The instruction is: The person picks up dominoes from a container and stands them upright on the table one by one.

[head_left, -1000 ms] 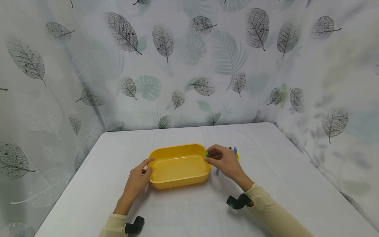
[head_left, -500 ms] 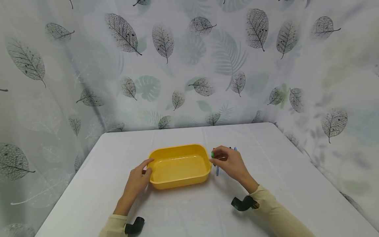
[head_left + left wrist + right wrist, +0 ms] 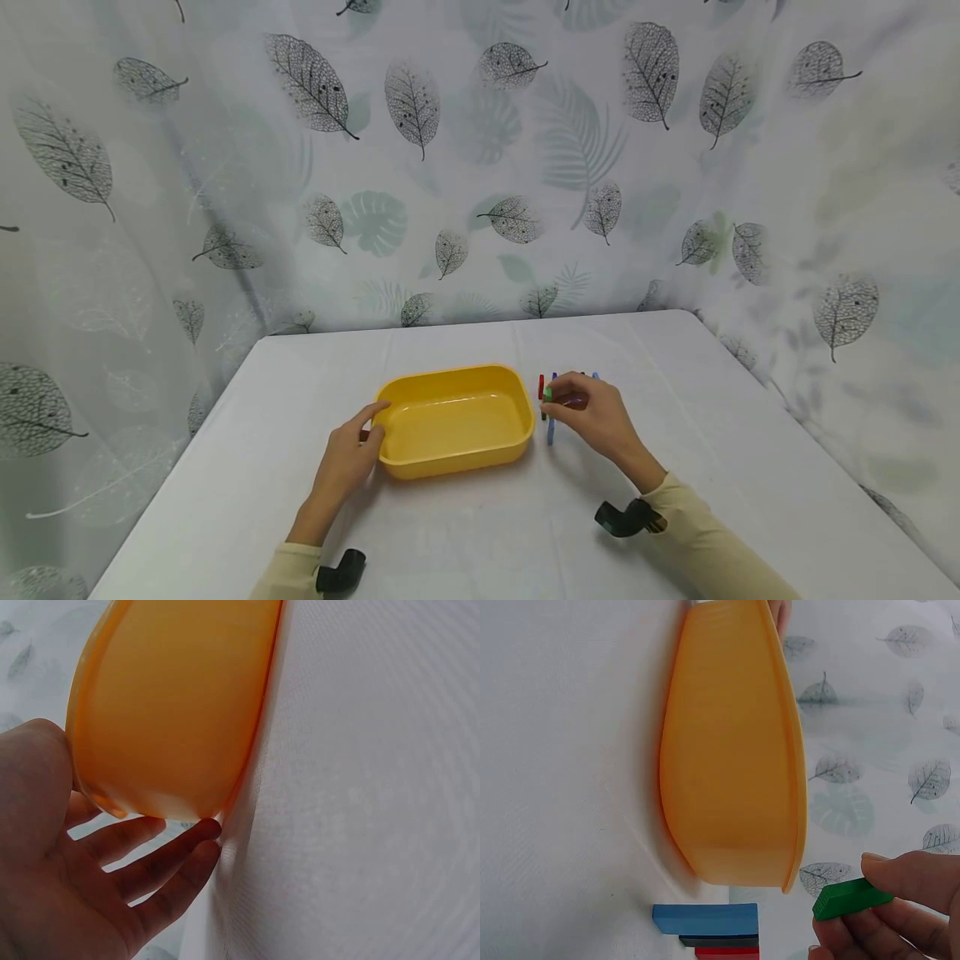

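A yellow plastic basin (image 3: 453,421) sits on the white table. My left hand (image 3: 348,454) holds its left end, thumb and index finger at the rim; in the left wrist view the other fingers (image 3: 180,862) lie against the outer wall. Just past the basin's right end, my right hand (image 3: 596,417) pinches a small green block (image 3: 851,898) between thumb and fingers. The block is raised over a group of coloured blocks: a light blue block (image 3: 705,919), a dark block (image 3: 721,941) and a red block (image 3: 727,952) show in the right wrist view. My right hand partly hides the group.
Further small pieces, among them a light blue one (image 3: 596,376), peek out behind my right hand. The white tabletop (image 3: 465,542) ends at a leaf-printed curtain (image 3: 480,167) at the back and sides. Both wrists carry black camera mounts (image 3: 628,517).
My right hand has moved right, from over the basin's right rim to beyond it, carrying the green block. The red block has come into view. The left hand and basin stay put.
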Demonstrator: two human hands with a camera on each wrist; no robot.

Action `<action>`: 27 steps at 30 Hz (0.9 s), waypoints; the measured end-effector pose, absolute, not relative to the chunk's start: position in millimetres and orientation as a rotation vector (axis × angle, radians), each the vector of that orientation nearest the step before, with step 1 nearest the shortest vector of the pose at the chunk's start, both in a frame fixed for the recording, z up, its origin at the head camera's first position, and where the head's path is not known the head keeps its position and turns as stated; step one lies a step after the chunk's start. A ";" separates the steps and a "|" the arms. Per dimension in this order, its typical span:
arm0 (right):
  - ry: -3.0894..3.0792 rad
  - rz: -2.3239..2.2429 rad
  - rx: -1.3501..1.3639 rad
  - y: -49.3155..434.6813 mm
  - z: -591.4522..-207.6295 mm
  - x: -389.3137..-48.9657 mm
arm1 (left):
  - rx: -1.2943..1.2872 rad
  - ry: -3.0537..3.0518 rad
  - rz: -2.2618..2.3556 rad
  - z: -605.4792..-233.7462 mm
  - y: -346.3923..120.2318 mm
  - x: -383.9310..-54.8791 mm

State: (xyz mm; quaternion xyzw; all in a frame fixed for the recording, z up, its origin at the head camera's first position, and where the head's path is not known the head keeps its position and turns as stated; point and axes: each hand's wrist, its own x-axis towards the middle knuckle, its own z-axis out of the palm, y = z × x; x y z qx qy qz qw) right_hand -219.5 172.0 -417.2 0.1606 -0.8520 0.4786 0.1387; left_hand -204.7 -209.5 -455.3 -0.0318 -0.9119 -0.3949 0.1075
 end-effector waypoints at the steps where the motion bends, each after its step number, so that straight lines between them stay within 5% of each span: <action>1: -2.465 1.384 0.465 172.8 -418.0 -219.5 | -0.093 -2.684 -1.164 -455.2 -209.5 -204.6; 27: -2.538 1.329 0.392 192.5 -435.4 -222.5 | -0.074 -2.689 -1.172 -453.5 -207.9 -202.0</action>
